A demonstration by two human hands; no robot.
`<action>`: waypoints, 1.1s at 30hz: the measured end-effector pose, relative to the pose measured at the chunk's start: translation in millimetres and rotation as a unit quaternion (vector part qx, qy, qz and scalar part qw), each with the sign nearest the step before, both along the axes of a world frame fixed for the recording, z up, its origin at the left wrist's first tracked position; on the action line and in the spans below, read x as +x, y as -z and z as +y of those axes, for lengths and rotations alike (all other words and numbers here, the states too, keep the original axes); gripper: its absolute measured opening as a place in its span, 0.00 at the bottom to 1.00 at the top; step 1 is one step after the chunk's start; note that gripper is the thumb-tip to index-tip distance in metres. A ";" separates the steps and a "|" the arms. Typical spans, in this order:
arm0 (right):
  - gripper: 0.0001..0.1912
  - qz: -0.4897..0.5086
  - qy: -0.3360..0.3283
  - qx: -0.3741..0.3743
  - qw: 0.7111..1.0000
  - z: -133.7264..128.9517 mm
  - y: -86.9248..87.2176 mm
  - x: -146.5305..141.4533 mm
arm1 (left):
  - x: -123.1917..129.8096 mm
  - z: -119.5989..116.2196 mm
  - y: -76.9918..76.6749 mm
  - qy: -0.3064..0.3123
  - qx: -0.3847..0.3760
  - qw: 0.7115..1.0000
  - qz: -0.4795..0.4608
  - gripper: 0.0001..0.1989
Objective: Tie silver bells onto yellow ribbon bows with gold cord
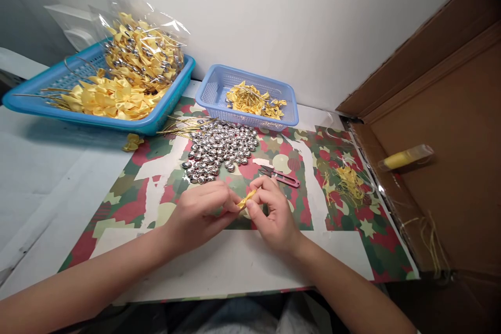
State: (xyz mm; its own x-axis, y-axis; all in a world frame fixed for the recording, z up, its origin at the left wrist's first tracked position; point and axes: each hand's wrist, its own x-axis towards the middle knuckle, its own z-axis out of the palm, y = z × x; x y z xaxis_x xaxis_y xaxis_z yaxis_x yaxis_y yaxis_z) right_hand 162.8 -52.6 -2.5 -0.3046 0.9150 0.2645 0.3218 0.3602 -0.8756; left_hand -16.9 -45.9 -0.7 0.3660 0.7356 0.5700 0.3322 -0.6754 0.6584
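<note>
Between my hands is a small yellow ribbon piece, low in front of a pile of shiny silver beads. My left hand pinches its left end, with the fingertips closed. On the other end, the thumb and fingers of my right hand are closed too. Small pink-handled snips lie just beyond my right hand. Gold wire stems rest at the left edge of the bead pile.
A large blue basket at the back left holds yellow ribbon flowers and a clear bag. Behind the beads stands a smaller blue basket. Yellow thread scraps lie right, beside a cardboard wall with a tube.
</note>
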 end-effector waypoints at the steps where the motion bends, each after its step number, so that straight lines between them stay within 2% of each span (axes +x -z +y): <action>1: 0.13 0.005 -0.003 -0.010 1.000 -0.7 -0.3 0.1 | 0.4 -0.3 -0.2 0.004 0.013 1.000 0.002 0.11; 8: 0.14 0.015 -0.019 -0.048 0.999 -0.5 1.3 0.9 | 1.1 0.9 0.5 0.029 0.056 0.998 -0.001 0.11; 12: 0.13 -0.014 -0.007 -0.020 1.000 2.3 1.6 4.0 | -1.9 2.3 4.4 -0.018 0.009 1.000 -0.024 0.08; 15: 0.10 -0.030 -0.039 0.016 0.999 3.7 -0.5 8.7 | -4.9 2.6 7.1 -0.046 -0.024 0.997 -0.053 0.07; 20: 0.07 -0.029 -0.057 0.055 0.996 5.9 -1.5 12.0 | -7.4 2.1 8.1 -0.032 -0.061 0.996 -0.060 0.07; 27: 0.10 0.010 -0.005 0.027 1.000 9.3 3.7 8.2 | -4.5 2.2 4.3 0.023 -0.011 0.999 -0.040 0.08; 30: 0.06 0.028 0.027 0.026 0.999 12.5 1.0 11.6 | -4.5 3.8 3.9 0.006 0.010 1.000 -0.021 0.07; 33: 0.05 0.021 0.030 0.008 0.999 15.5 -3.1 13.3 | -3.9 6.0 4.6 -0.011 0.068 0.998 0.011 0.09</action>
